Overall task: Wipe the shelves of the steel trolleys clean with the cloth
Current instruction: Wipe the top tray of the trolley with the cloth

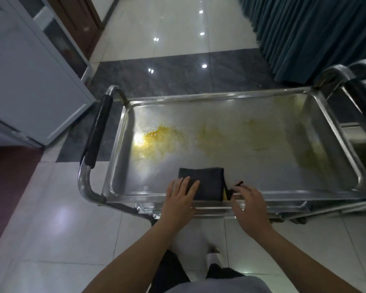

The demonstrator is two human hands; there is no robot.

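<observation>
A steel trolley stands in front of me, its top shelf (262, 166) a shallow tray smeared with yellow-orange stains (156, 138) on the left and paler ones toward the right. A folded dark cloth (207, 180) lies on the shelf's near edge. My left hand (181, 199) rests flat on the cloth's left part with straight fingers. My right hand (248, 204) is at the cloth's right edge, its fingertips touching a loose dark corner there; whether they pinch it is unclear.
The trolley has a black-padded handle (97, 132) on the left. A second steel trolley (359, 106) stands against its right end. A white cabinet (30, 81) is at the left and a teal curtain (315, 34) at the back right. Glossy tiled floor surrounds them.
</observation>
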